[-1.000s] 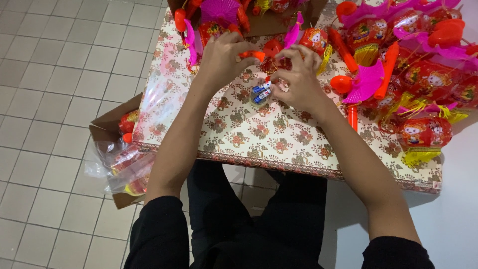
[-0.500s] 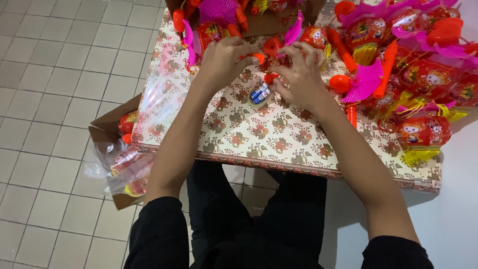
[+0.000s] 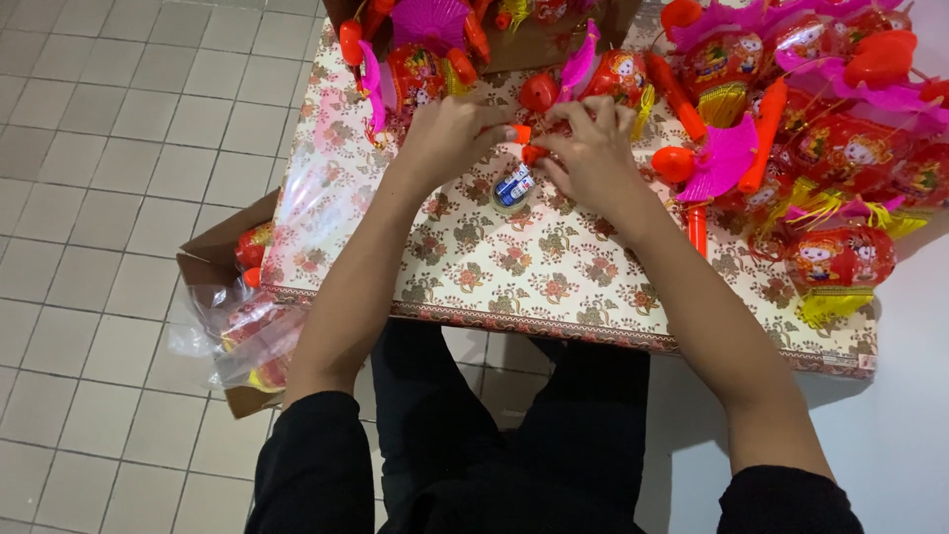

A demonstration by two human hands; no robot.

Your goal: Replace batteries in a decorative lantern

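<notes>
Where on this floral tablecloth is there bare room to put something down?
The near strip of the floral tablecloth, between both forearms and below the small roll of tape, is bare. The far edge and right side are crowded with red and pink lanterns.

hidden: small red piece [image 3: 527, 143] mostly covered by both grips, shape unclear | cut off: top-edge cardboard box [image 3: 539, 44], right-edge lanterns [image 3: 890, 119] | unclear: lower-left bag [image 3: 237, 331] contents

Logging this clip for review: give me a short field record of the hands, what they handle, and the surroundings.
left hand: fingertips pinch a small orange-red plastic piece
right hand: fingers on the same piece
between hands: small roll with blue batteries
surface: floral tablecloth
right side: pile of red toy lanterns
floor, left: cardboard box with bagged lanterns
</notes>
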